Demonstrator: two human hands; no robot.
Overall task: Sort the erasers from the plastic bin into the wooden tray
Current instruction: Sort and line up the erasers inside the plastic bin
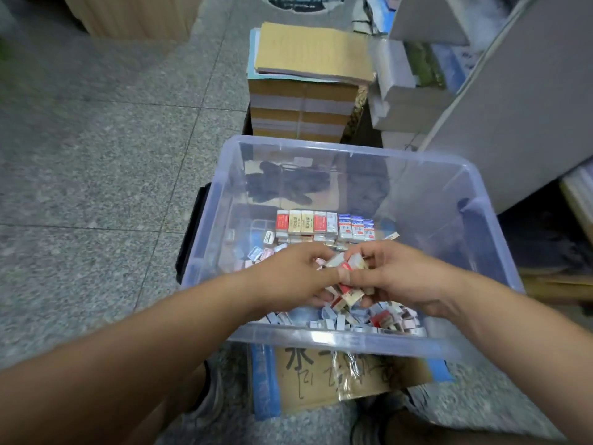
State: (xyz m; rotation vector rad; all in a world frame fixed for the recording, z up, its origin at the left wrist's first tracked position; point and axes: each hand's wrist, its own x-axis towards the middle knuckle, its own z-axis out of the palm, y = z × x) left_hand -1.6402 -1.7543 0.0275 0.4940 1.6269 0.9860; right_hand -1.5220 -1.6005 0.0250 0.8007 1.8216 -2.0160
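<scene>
The tiled floor [96, 155] lies open to the left, the widest free room in view; to the right a grey panel [513, 107] leans close over the bin's far corner and shuts that side in. The bin [321, 147], clear plastic with tall walls and a thick rim, sits on a cardboard box [321, 380] just in front of the person, and a paper stack [305, 107] stands right behind its far wall. Both hands reach over the near rim, low inside the bin. The left hand [288, 274] and right hand [401, 277] meet at the middle, fingers curled and pinching a small bunch of erasers [348, 268] between them; some fingertips are hidden behind the bunch. A neat row [324, 224] of boxed erasers stands upright along the far part of the bin floor, and a loose heap [353, 319] lies under the hands against the near wall. No wooden tray can be made out, so where the sorted ones go is unclear. The step in hand looks like gathering and squaring up a handful of like erasers. The next move probably calls for lifting the bunch straight up, clear of the near rim, keeping the pinch firm so none slip back, then carrying it out leftward where there is room.
</scene>
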